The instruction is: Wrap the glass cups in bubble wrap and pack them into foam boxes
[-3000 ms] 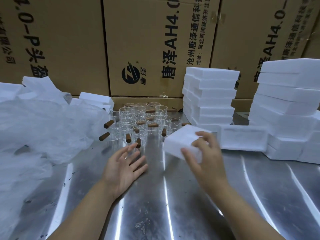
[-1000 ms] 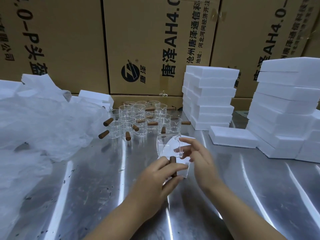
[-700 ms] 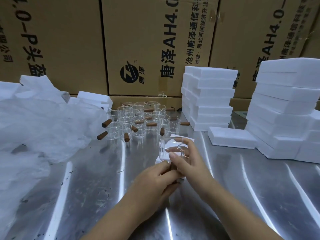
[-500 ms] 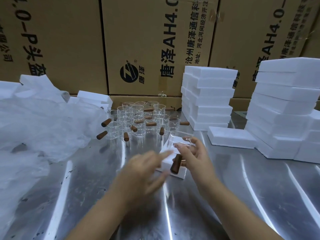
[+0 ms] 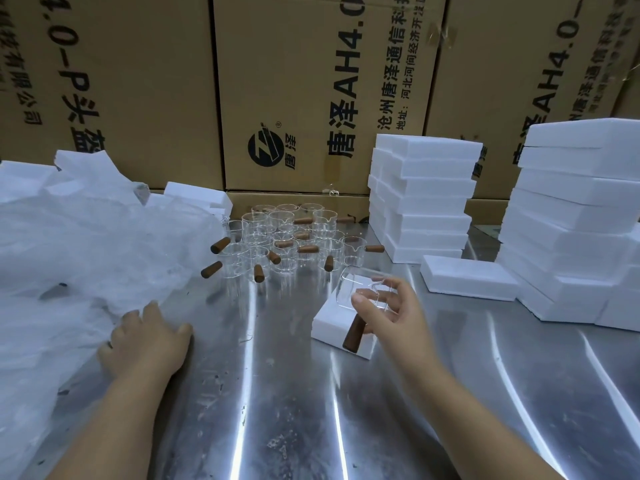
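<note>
the right hand (image 5: pixel 391 308) holds a glass cup (image 5: pixel 363 289) in the air, thumb on the near side and fingers curled round the far side of its wall. the left hand (image 5: pixel 145 337) lies palm down, fingers relaxed, touching the edge of the bubble wrap (image 5: pixel 86 258) and gripping nothing that shows. the cup is a small clear cylinder with 1 brown wooden handle (image 5: pixel 353 332), a short rounded peg. it is tilted, and the handle's long axis runs down and toward the person, its tip over the near edge of the foam box (image 5: pixel 329 322). which way the mouth faces cannot be told through the glass. the box is a white, matte, flat block on the shiny, scuffed steel table (image 5: pixel 277 393). behind stand a cluster of like cups (image 5: pixel 287 237), a foam stack (image 5: pixel 422 199), a taller foam stack (image 5: pixel 581 216) and printed cardboard cartons (image 5: pixel 311 81).
</note>
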